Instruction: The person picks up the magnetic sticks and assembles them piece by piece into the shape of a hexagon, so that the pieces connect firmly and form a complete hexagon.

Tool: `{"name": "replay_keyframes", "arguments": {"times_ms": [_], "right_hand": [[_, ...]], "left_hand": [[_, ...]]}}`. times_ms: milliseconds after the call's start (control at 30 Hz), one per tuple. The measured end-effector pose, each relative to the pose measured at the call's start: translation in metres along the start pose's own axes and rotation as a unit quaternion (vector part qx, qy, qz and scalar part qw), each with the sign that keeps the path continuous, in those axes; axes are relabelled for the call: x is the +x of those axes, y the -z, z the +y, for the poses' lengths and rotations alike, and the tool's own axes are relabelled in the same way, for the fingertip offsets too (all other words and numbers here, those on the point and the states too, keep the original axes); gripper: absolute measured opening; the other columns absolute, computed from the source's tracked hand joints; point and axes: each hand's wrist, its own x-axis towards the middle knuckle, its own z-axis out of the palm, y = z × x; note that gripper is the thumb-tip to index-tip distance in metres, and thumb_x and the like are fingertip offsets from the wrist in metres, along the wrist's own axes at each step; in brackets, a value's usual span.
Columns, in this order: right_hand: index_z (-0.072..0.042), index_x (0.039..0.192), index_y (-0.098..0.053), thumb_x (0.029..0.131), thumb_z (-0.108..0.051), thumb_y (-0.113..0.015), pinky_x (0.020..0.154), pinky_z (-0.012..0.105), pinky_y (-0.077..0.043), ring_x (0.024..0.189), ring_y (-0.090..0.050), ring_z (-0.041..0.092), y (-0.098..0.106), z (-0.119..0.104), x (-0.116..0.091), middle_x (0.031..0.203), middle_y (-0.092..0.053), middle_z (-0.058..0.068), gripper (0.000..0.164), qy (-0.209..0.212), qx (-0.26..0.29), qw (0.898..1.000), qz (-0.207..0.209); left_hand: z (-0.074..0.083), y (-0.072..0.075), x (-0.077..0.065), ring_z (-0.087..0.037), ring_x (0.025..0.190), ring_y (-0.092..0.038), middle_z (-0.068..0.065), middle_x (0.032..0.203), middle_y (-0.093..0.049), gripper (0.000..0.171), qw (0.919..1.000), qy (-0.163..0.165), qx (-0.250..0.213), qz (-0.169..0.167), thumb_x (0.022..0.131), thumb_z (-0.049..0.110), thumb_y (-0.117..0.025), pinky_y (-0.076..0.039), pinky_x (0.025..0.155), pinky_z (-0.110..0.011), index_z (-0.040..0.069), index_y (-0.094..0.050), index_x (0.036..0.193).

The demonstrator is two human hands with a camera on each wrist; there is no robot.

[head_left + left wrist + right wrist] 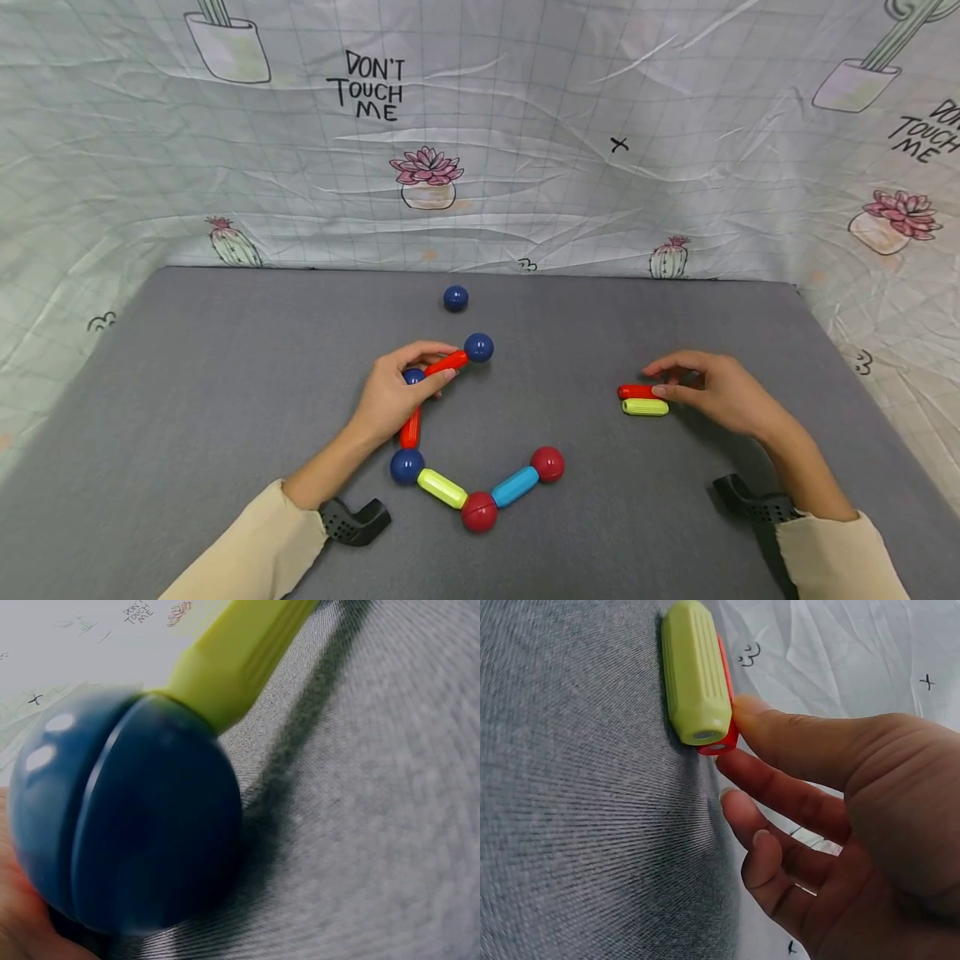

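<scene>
My left hand (397, 387) grips the upper red magnetic rod (447, 363), between a blue ball (478, 347) and another blue ball (413, 377) partly hidden by the fingers. From there a second red rod (410, 427) leads to a lower blue ball (407, 467), large in the left wrist view. A yellow-green rod (442, 489), a red ball (479, 512), a light-blue rod (515, 487) and another red ball (547, 463) continue the chain. On the right, my right hand (712, 387) pinches the end of a loose red rod (634, 391), which lies against a yellow-green rod (697, 675).
A single blue ball (455, 298) sits beyond the chain, near the back of the grey table (225, 350). White cloth (525, 200) printed with potted plants stands behind and at both sides. Each wrist wears a black strap mount.
</scene>
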Motion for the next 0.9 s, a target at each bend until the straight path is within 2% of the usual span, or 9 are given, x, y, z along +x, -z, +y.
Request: {"name": "replay_keyframes", "arguments": {"times_ms": [200, 433, 667, 733, 900], "right_hand": [[-0.017, 0.115, -0.068, 0.09, -0.024, -0.068, 0.063, 0.026, -0.046, 0.077, -0.055, 0.01, 0.0, -0.001, 0.0, 0.091, -0.061, -0.006, 0.025, -0.011, 0.003, 1.0, -0.021], [-0.016, 0.114, -0.067, 0.09, -0.02, -0.069, 0.059, 0.026, -0.045, 0.072, -0.055, 0.01, -0.006, -0.003, 0.004, 0.088, -0.06, -0.004, 0.024, 0.004, 0.013, 1.0, -0.028], [-0.015, 0.113, -0.068, 0.091, -0.013, -0.067, 0.061, 0.026, -0.045, 0.074, -0.054, 0.01, -0.01, -0.004, 0.007, 0.09, -0.06, -0.006, 0.022, 0.009, -0.002, 1.0, -0.028], [-0.015, 0.113, -0.068, 0.091, -0.013, -0.067, 0.062, 0.026, -0.045, 0.075, -0.054, 0.01, -0.011, -0.004, 0.007, 0.092, -0.061, -0.006, 0.022, 0.01, -0.006, 1.0, -0.026], [-0.016, 0.114, -0.068, 0.092, -0.018, -0.066, 0.065, 0.027, -0.046, 0.079, -0.056, 0.011, -0.011, -0.005, 0.007, 0.101, -0.065, -0.002, 0.022, 0.009, -0.013, 1.0, -0.012]], "left_hand": [[-0.002, 0.0, 0.0, -0.025, 0.066, -0.062, -0.005, 0.09, -0.066, 0.024, 0.9999, -0.008, 0.01, 0.003, 0.087, 0.012, -0.072, -0.047, 0.059, -0.028, 0.012, -0.068, 0.111], [-0.001, 0.0, 0.0, -0.022, 0.071, -0.059, -0.004, 0.095, -0.066, 0.023, 0.9994, -0.009, 0.029, 0.015, 0.088, 0.009, -0.071, -0.047, 0.064, -0.027, 0.01, -0.068, 0.111], [0.029, -0.001, -0.004, -0.022, 0.078, -0.055, -0.012, 0.094, -0.066, 0.022, 0.998, -0.016, 0.057, 0.02, 0.087, 0.001, -0.069, -0.041, 0.069, -0.025, 0.0, -0.066, 0.109], [0.033, -0.002, -0.005, -0.021, 0.078, -0.055, -0.012, 0.094, -0.066, 0.022, 0.998, -0.016, 0.058, 0.019, 0.087, 0.001, -0.068, -0.041, 0.069, -0.025, -0.001, -0.066, 0.109], [0.009, -0.001, -0.001, -0.02, 0.078, -0.056, -0.004, 0.094, -0.066, 0.022, 0.9981, -0.017, 0.055, 0.021, 0.087, 0.009, -0.071, -0.04, 0.069, -0.026, 0.009, -0.068, 0.11]]}}
